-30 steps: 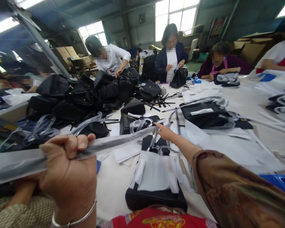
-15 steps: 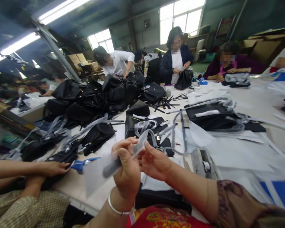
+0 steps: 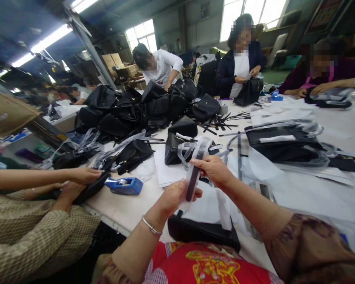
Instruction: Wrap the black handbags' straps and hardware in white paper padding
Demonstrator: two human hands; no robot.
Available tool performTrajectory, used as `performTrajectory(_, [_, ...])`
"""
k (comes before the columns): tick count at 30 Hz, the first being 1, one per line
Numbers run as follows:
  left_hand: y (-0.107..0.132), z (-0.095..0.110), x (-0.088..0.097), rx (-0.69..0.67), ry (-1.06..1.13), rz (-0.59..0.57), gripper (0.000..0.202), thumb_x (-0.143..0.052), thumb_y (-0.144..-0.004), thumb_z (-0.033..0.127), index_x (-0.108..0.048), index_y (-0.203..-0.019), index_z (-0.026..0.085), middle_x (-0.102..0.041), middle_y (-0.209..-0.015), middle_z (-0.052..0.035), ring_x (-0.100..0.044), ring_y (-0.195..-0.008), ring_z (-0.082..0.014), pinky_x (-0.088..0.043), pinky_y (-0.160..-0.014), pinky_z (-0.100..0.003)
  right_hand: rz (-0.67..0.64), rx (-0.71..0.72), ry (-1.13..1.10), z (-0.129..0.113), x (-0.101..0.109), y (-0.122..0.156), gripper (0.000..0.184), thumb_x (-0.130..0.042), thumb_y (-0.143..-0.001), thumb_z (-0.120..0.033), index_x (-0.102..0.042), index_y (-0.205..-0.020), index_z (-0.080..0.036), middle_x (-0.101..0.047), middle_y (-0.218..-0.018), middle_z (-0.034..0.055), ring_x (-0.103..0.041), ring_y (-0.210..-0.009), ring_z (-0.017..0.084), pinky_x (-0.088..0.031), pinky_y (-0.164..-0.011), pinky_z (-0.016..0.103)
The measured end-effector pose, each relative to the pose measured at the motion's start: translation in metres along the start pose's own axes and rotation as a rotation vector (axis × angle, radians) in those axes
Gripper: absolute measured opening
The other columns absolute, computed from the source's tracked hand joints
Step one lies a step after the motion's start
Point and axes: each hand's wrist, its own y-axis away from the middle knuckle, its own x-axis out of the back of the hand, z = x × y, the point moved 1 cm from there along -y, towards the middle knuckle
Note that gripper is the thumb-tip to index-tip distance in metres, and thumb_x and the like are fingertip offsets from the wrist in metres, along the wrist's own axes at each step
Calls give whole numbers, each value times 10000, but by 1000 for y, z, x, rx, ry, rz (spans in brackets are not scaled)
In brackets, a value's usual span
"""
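Between my hands is a black bag strap [image 3: 191,184] wrapped in translucent plastic film, held up at a slant above the table. My left hand [image 3: 173,197], with a silver bangle on the wrist, is closed on its lower part. My right hand [image 3: 214,169] pinches the strap higher up. Below them, at the table's front edge, lies a black bag [image 3: 204,232] with white sheets on top. Just beyond my hands stands another black bag [image 3: 174,148], and its film-wrapped handle is partly covered by the strap.
A blue tape dispenser [image 3: 127,185] sits left, near a co-worker's hands [image 3: 83,177]. A grey tape dispenser [image 3: 262,193] is partly hidden by my right forearm. Piled black bags [image 3: 136,106] fill the back left. A wrapped bag [image 3: 281,144] lies right. Other people work across the table.
The strap has turned from slanting down-left to nearly upright. My right hand has moved from beside my left hand to higher on the strap. The view has shifted left.
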Motion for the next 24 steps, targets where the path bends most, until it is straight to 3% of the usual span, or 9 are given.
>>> performTrajectory(4, [-11, 2, -28, -59, -47, 48, 519, -551, -880, 574, -647, -994, 76, -745, -824, -161, -718, -784, -259, -545, -824, -418, -2, 66, 161, 5, -6, 10, 360, -737, -709, -473, -621, -596, -152, -513, -525, -23, -426, -503, 91, -314, -457, 224])
performTrajectory(7, [-20, -1, -35, -99, 34, 139, 521, -580, -857, 581, -626, -942, 69, -738, -792, -153, -721, -757, -261, -556, -828, -443, 17, -21, 146, 19, -7, 19, 364, -712, -718, -489, -601, -609, -160, -526, -541, -20, -453, -512, 105, -336, -467, 234])
performTrajectory(12, [-23, -11, -33, -127, -56, 189, 486, -564, -873, 560, -621, -932, 82, -734, -742, -126, -713, -720, -236, -563, -792, -404, -31, -77, 94, 33, 1, 15, 406, -684, -754, -530, -599, -629, -153, -535, -562, -7, -471, -541, 110, -362, -512, 242])
performTrajectory(16, [-20, -16, -29, -112, -93, 192, 477, -535, -890, 559, -637, -943, 96, -748, -788, -129, -721, -754, -243, -558, -801, -401, 31, -54, -37, 28, 8, -1, 440, -692, -750, -545, -520, -582, -176, -445, -494, -47, -357, -463, 77, -279, -455, 230])
performTrajectory(21, [-25, -9, -27, -187, -69, 238, 479, -549, -878, 564, -653, -946, 101, -733, -784, -112, -704, -744, -226, -553, -801, -393, 111, 46, 174, 37, -4, 4, 464, -665, -786, -524, -510, -527, -171, -482, -499, -29, -407, -485, 89, -299, -465, 238])
performTrajectory(24, [-26, -5, -28, -192, -131, 284, 469, -532, -885, 563, -647, -918, 110, -689, -717, -72, -657, -636, -172, -544, -673, -317, 91, 28, 128, 43, -9, 14, 456, -661, -789, -534, -527, -555, -165, -510, -519, -24, -445, -502, 92, -344, -491, 235])
